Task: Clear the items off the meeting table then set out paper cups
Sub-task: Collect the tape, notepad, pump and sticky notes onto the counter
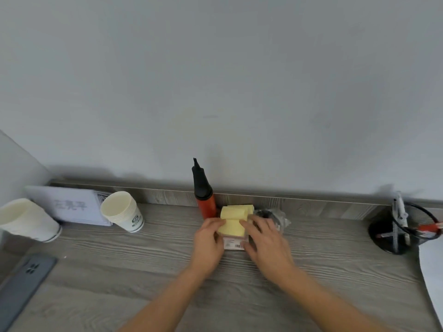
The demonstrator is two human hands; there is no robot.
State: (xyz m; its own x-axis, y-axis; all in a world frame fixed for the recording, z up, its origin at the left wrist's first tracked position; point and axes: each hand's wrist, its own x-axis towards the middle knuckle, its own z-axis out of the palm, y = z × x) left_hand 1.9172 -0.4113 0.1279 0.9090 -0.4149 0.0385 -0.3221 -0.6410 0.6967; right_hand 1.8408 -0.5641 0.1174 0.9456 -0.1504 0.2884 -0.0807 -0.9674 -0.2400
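Surface (pixel 143 271) of grey wood grain, set against a pale wall and far from cleared. Largest on it, a white card (pixel 69 206) with faint writing at the back left, flat or leaning, cannot tell which. Beside the card, two stacks of paper cups: left stack (pixel 26 220) at the frame's edge, right stack (pixel 122 210) by the card's right corner, neither yet set out. Grey phone (pixel 24 281) face down at the front left. Black mesh holder (pixel 398 232) with pens at the far right, a white sheet (pixel 434 271) cut off by the frame just in front of it. Red-and-black pump (pixel 203 195) upright at the back rim, mid-surface. Just beside its foot, the pack (pixel 233 227): yellow pads atop a small barcoded block, with a clear wrapper (pixel 275 215) just behind on the right. Smallest, the grip: left hand (pixel 208 238) curled on the pack's left side, right hand (pixel 266 238) curled over its right side, pack pinched between the two and apparently resting on the surface. Step in hand, by this reading: clearing, the task's first part, with the pack as the current item. Next move, likely: squeeze both sides evenly to stop loose-looking pads sliding, lift straight up clear of the pump, carry off the surface. Then the pump, wrapper, phone and card, and only after that the cups.
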